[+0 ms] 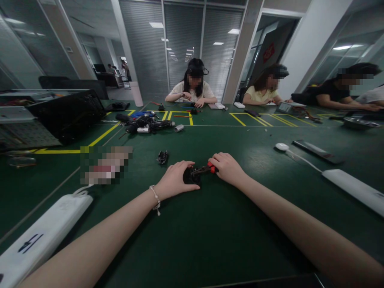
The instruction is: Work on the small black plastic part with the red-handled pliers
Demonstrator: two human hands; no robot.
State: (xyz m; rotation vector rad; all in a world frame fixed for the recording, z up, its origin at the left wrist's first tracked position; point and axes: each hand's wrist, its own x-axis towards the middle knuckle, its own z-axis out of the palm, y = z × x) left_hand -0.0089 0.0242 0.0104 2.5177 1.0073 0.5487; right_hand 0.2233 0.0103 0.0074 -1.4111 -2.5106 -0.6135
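Observation:
My left hand (175,178) is curled round a small black part (191,178) with a hollow, cup-like look, on the green table. A pair of long-nose pliers (204,170) with red handles is gripped in my right hand (225,166). Its dark jaws reach leftward into the black part; what they pinch there is too small to tell. Beyond my left hand, apart from it, lies another small black piece (162,157) with a rough, broken-looking outline.
A heap of black cables and parts (147,123) lies ahead on the left, near a silver cylinder (179,128). White power banks or strips (45,236) flank me, with a white mouse-like object (282,147) right. A dark computer case (69,116) stands left. Several people sit opposite.

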